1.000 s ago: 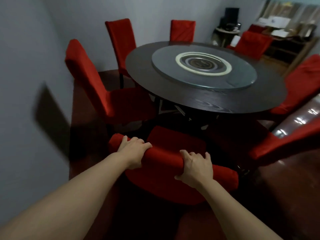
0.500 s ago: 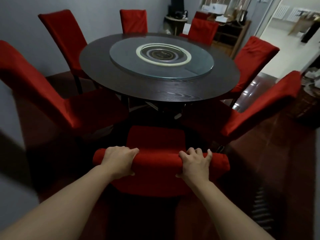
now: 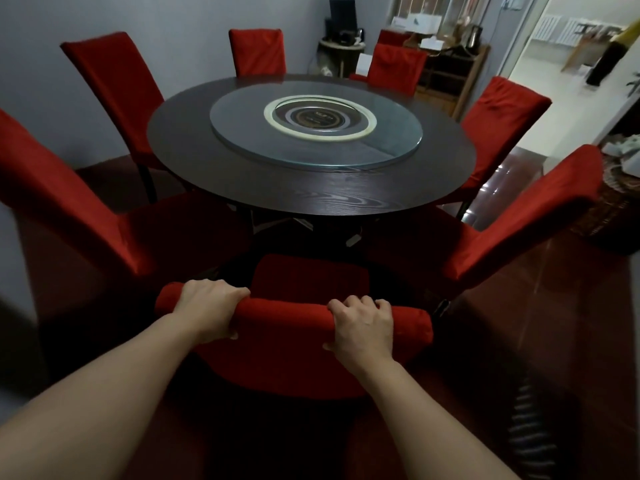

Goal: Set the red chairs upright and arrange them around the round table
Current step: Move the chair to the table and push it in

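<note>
We grip the nearest red chair's top rail (image 3: 291,311) with left hand (image 3: 207,308) and right hand (image 3: 363,329), its seat facing the round counter (image 3: 242,168); neighbouring chairs (image 3: 72,202) flank narrow gaps, with open floor (image 3: 571,306) right.

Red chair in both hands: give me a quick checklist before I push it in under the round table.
1. Left hand grips the top rail of the red fabric-covered chair: ok.
2. Right hand grips the same rail: ok.
3. Chair upright, seat facing the dark round wooden table: ok.
4. Gap between left neighbouring red chair and right neighbouring red chair wide enough: ok, seemingly.
5. Chair legs and floor beneath clear: cannot tell, hidden.
</note>
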Motion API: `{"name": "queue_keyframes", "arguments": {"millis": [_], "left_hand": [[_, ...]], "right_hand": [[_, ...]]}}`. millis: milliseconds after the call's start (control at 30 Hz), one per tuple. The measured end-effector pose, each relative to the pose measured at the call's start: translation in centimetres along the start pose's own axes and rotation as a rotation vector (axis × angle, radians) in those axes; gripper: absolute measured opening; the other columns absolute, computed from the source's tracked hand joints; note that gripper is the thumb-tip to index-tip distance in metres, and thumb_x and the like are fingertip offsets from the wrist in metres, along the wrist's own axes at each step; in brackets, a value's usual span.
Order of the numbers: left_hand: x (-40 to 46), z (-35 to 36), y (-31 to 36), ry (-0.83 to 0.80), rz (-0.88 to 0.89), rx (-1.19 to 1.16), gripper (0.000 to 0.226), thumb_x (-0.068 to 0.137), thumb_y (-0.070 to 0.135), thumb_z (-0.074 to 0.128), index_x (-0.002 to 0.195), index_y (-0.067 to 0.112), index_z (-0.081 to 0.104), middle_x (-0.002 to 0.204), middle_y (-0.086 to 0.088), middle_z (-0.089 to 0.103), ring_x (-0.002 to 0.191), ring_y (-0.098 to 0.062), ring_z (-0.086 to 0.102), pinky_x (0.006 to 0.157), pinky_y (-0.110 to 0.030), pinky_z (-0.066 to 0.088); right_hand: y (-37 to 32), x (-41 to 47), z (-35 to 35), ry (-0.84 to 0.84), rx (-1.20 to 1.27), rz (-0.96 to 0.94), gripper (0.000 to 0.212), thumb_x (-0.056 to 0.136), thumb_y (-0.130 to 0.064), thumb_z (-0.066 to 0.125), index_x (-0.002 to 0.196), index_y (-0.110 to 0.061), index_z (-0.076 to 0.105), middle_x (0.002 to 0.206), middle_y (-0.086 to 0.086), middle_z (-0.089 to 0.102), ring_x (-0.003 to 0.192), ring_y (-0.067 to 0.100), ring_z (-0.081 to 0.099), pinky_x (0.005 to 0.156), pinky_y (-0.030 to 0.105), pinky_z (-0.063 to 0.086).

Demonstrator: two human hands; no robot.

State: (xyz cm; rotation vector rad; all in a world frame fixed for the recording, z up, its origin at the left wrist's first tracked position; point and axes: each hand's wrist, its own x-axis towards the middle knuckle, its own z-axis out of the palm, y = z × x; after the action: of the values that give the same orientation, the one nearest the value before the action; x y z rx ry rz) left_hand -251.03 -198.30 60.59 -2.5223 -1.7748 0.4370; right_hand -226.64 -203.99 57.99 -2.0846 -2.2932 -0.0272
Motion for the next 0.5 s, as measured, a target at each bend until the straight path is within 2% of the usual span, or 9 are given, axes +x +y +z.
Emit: {"name": "queue_keyframes", "arguments": {"millis": [167, 500], "left_hand": [[0.9, 0.8, -1.8, 0.002, -0.072, 0.04, 0.055, 0.071, 0.056, 0.073, 0.119, 0.04, 0.05, 0.107, 0.012, 0.064, 0.102, -0.014, 0.062, 0.078, -0.032, 0.048], [4.4, -1.7, -1.3, 0.078, -0.104, 0.018, 0.053, 0.07, 0.055, 0.073, 0.117, 0.041, 0.053, 0.104, 0.012, 0.064, 0.101, -0.014, 0.063, 0.073, -0.03, 0.043]], "right_hand": [[-1.8, 1.7, 1.2, 0.009, 0.042, -0.079, 0.052, 0.078, -0.048, 0.071, 0.123, -0.029, 0.054, 0.116, 0.0, 0.063, 0.108, 0.024, 0.057, 0.098, 0.044, 0.037], [1.1, 5.8, -0.4, 0.029, 0.025, -0.1, 0.053, 0.076, -0.053, 0.071, 0.122, -0.033, 0.054, 0.114, -0.005, 0.064, 0.105, 0.02, 0.059, 0.096, 0.042, 0.039]]}}
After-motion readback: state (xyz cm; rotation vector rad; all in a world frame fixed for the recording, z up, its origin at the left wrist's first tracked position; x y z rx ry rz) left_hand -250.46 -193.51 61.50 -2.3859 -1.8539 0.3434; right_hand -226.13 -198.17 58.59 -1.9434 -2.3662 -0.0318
